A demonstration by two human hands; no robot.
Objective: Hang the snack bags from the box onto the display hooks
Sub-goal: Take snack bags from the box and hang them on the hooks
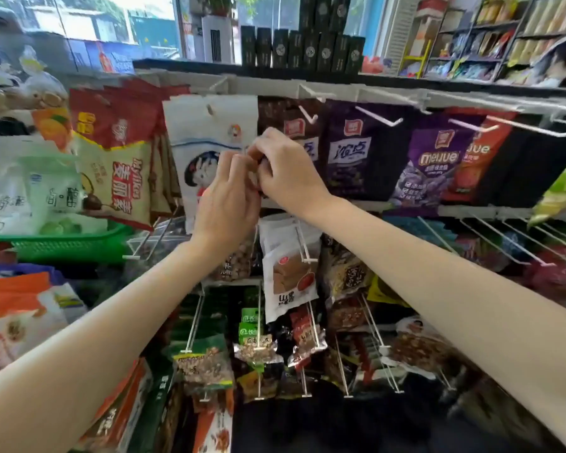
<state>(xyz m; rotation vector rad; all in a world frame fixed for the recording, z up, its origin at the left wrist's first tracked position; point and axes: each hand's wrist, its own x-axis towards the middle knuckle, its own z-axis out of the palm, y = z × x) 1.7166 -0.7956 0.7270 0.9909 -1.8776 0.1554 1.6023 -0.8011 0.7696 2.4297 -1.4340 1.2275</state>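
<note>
My left hand [229, 197] and my right hand [285, 168] are raised together in front of the middle of the display rack. Both pinch the top of a clear snack bag of nuts [234, 261], which hangs down below my left wrist. The bag's top edge is hidden between my fingers. Just above the hands, a white display hook [308, 115] juts out in the top row, in front of dark brown bags. I cannot tell whether the bag's hole is on any hook. The box is out of view.
A white bag with a cartoon figure [206, 142] hangs left of my hands, and purple bags [438, 165] hang to the right. Bare white hooks [504, 243] stick out at the right of the middle row. A green basket [62, 246] sits at left. Packed hooks fill the rows below.
</note>
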